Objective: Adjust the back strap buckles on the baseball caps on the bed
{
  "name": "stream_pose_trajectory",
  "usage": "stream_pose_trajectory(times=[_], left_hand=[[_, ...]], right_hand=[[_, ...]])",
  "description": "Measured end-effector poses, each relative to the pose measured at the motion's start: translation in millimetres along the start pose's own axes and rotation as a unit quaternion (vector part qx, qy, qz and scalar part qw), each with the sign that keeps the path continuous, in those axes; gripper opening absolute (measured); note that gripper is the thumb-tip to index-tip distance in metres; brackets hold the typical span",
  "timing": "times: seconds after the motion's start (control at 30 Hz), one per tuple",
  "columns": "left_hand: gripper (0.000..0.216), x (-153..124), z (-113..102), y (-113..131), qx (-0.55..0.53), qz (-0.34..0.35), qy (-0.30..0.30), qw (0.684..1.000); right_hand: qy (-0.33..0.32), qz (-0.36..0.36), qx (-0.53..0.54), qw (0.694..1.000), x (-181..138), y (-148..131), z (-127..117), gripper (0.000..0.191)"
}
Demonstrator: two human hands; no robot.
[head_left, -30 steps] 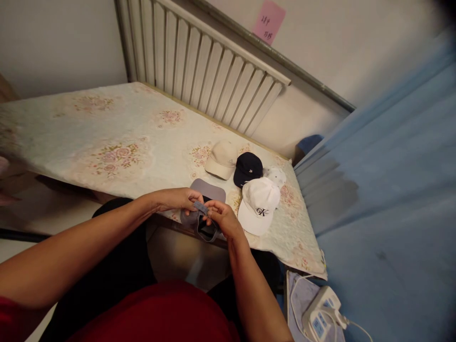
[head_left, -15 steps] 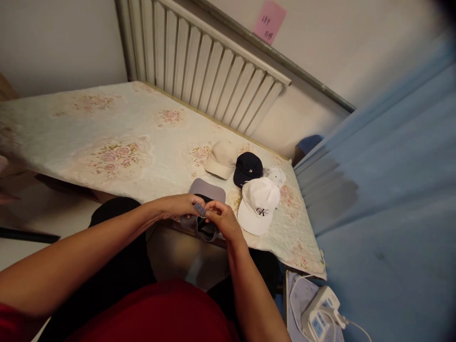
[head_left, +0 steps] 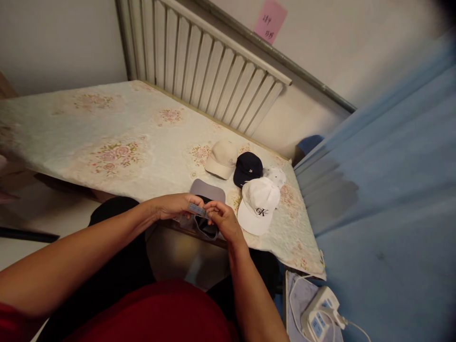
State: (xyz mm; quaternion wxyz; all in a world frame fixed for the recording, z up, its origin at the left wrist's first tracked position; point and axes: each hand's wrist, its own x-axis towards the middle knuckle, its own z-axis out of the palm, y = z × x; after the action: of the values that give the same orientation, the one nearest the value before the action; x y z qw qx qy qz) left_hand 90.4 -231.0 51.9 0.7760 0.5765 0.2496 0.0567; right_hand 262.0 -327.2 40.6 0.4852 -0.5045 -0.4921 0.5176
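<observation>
A grey cap (head_left: 207, 191) lies at the near edge of the table (head_left: 117, 137), its back hanging over the edge. My left hand (head_left: 173, 206) and my right hand (head_left: 223, 219) meet over it, and both pinch the cap's grey back strap (head_left: 197, 209) between their fingertips. Beyond the grey cap sit a white cap with black letters (head_left: 259, 204), a dark navy cap (head_left: 247, 168), a beige cap (head_left: 221, 159) and a small white cap (head_left: 276, 175).
The table wears a pale floral cloth. A white radiator (head_left: 206, 61) runs along the wall behind it, with a pink note (head_left: 270, 21) above. A blue curtain (head_left: 388, 199) hangs at the right. A white power strip (head_left: 320, 316) lies on the floor.
My hands have shifted slightly on the strap, and it now lies flatter between my fingertips. The caps on the table have not moved.
</observation>
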Motion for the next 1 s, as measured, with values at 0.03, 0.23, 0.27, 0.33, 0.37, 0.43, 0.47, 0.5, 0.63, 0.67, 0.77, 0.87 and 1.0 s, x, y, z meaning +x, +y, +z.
stream_pose_trajectory(times=[0.03, 0.23, 0.27, 0.33, 0.37, 0.43, 0.47, 0.5, 0.63, 0.67, 0.77, 0.87, 1.0], left_hand=[[0.018, -1, 0, 0, -0.01, 0.0, -0.004, 1.0], [0.018, -4, -1, 2, -0.041, 0.001, -0.016, 0.999], [0.018, -4, -1, 2, -0.04, -0.001, -0.017, 0.999], [0.019, -4, 0, 3, -0.039, -0.003, -0.019, 0.999], [0.019, -4, 0, 3, -0.038, -0.004, -0.018, 0.999], [0.02, -3, 0, 3, -0.037, -0.006, -0.015, 0.999], [0.021, -3, 0, 2, -0.038, -0.007, -0.012, 0.999], [0.021, -3, -1, 2, -0.038, -0.008, -0.01, 0.999], [0.022, -1, -2, 0, -0.019, -0.008, -0.003, 1.0], [0.022, -1, -2, 0, -0.007, -0.007, -0.001, 1.0], [0.02, 1, 1, 1, 0.027, 0.008, -0.005, 1.0], [0.015, 2, 4, 3, 0.043, 0.011, 0.0, 0.999], [0.016, 2, 2, 1, 0.055, 0.003, 0.011, 0.998]], right_hand=[[0.004, -0.001, -0.002, 1.0, 0, 0, 0, 0.02], [0.035, -0.005, -0.008, 0.999, 0, 0, 1, 0.017], [0.038, -0.004, -0.009, 0.999, -1, 0, 1, 0.016], [0.037, 0.001, -0.015, 0.999, -1, 0, 0, 0.016], [0.035, 0.003, -0.019, 0.999, -1, 0, 0, 0.017], [0.034, -0.003, -0.041, 0.999, -2, -1, 0, 0.02], [0.039, -0.013, -0.059, 0.997, -3, -3, 1, 0.022], [0.052, -0.029, -0.083, 0.995, -4, -5, 2, 0.023], [0.103, -0.13, -0.202, 0.965, -10, -18, 9, 0.024], [0.098, -0.154, -0.231, 0.956, -11, -21, 12, 0.024], [0.054, -0.2, -0.296, 0.932, -12, -28, 21, 0.027], [0.035, -0.205, -0.318, 0.925, -10, -31, 24, 0.023], [0.055, -0.165, -0.267, 0.948, -10, -30, 19, 0.01]])
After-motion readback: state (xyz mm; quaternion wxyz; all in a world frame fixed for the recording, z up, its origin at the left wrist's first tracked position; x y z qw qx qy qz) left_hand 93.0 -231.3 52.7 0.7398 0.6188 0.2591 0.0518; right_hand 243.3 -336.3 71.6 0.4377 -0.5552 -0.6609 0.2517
